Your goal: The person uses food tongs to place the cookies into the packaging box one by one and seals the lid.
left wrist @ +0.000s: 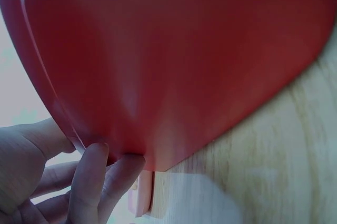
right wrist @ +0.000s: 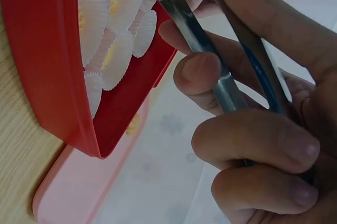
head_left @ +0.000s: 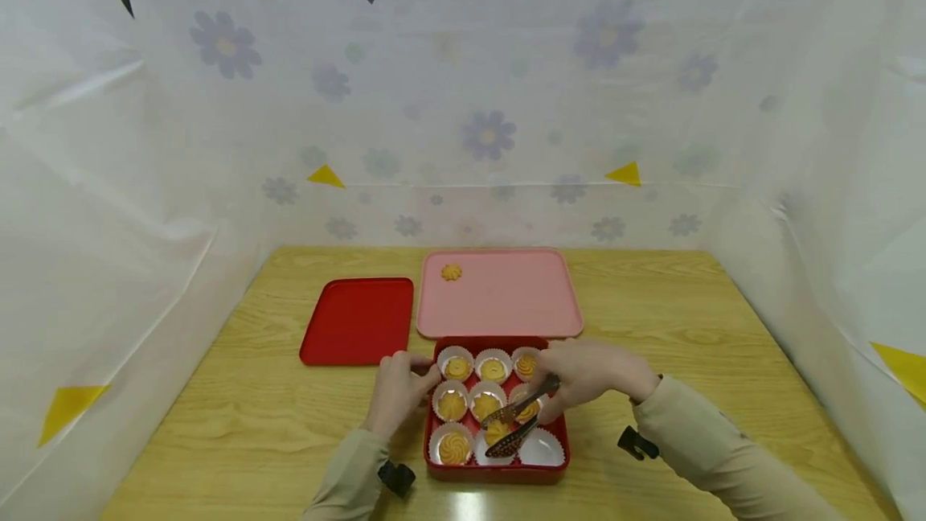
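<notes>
A red square box [head_left: 499, 473] stands on the table with white paper cups inside, several holding swirled yellow cookies [head_left: 454, 449]. My left hand [head_left: 396, 392] grips the box at its left wall; in the left wrist view its thumb reaches over the rim and the fingers lie on the outside wall [left wrist: 158, 50]. My right hand [head_left: 589, 376] holds perforated metal tongs [head_left: 531, 406], seen also in the right wrist view [right wrist: 184, 21]. Between the tong tips is a cookie [head_left: 496, 432], over the front middle cup. A white paper cup [head_left: 541, 449] sits at the box's front right corner.
Behind the box lies a pink tray [head_left: 506, 296] with one cookie [head_left: 452, 272] near its far left corner. A flat red lid-like tray [head_left: 359, 320] lies to the left of it. Flowered white sheeting [head_left: 463, 103] encloses the table on the back and sides.
</notes>
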Motion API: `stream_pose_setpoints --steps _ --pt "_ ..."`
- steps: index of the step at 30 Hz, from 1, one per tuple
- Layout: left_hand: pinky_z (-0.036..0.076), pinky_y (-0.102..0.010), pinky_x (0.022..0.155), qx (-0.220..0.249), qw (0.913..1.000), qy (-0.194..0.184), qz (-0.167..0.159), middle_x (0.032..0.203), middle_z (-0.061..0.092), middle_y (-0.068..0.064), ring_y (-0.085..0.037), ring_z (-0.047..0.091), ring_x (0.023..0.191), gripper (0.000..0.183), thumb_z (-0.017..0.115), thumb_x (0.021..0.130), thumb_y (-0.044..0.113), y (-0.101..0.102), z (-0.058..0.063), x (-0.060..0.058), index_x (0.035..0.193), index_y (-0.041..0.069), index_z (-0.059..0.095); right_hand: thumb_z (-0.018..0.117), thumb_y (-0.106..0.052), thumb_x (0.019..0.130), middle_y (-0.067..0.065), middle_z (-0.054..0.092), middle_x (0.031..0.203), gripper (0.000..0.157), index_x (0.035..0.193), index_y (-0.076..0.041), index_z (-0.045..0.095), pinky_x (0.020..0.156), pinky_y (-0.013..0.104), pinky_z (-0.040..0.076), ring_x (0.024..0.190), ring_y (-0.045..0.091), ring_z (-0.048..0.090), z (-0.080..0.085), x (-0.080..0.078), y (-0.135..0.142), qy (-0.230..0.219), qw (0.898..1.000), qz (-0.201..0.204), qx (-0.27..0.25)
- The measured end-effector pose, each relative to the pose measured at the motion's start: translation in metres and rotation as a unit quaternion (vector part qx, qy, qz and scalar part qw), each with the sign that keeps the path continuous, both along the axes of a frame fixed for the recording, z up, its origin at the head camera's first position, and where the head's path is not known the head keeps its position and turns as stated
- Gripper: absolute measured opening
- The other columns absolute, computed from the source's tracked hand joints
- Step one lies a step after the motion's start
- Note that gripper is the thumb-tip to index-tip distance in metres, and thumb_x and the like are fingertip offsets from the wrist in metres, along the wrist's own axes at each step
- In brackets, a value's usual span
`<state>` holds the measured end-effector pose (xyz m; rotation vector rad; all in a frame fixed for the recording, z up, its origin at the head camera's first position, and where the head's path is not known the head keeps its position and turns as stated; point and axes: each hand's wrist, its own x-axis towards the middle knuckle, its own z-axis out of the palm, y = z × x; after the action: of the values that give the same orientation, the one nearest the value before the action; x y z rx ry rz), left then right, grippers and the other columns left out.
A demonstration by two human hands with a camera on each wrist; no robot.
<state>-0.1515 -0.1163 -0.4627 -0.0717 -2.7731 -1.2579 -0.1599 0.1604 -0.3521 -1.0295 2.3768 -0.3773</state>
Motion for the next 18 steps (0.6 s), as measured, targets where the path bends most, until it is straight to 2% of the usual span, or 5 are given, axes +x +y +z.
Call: stream_pose_setpoints --steps 2,9,18 --pt "0.054 -0.026 0.062 -0.002 1.0000 0.000 0.000 0.084 0.078 -0.010 -0.008 0.065 0.064 0.016 0.074 0.085 0.014 0.000 0.000 0.000 0.092 0.002 0.081 0.082 -0.028 0.081 -0.016 0.066 0.077 0.020 0.098 -0.017 0.081 0.059 0.017 0.042 0.063 -0.004 0.046 0.000 0.001 -0.001 -0.002 1.000 0.003 0.002" --pt "0.054 -0.025 0.060 -0.001 1.0000 -0.001 -0.002 0.083 0.078 -0.009 -0.008 0.065 0.063 0.015 0.073 0.085 0.013 0.000 0.001 0.000 0.091 0.002 0.080 0.082 -0.026 0.081 -0.017 0.057 0.066 0.012 0.089 -0.017 0.080 0.053 0.017 0.033 0.057 -0.003 0.038 -0.002 0.002 -0.006 0.008 1.000 0.023 0.003" --pt "0.054 -0.025 0.059 0.004 1.0000 -0.002 -0.003 0.084 0.078 -0.011 -0.009 0.065 0.063 0.015 0.072 0.085 0.013 0.000 0.001 0.001 0.092 0.001 0.080 0.084 -0.028 0.079 -0.015 0.064 0.074 0.016 0.089 -0.016 0.080 0.061 0.019 0.043 0.065 -0.002 0.049 0.001 0.003 -0.015 0.022 0.999 0.000 0.042"
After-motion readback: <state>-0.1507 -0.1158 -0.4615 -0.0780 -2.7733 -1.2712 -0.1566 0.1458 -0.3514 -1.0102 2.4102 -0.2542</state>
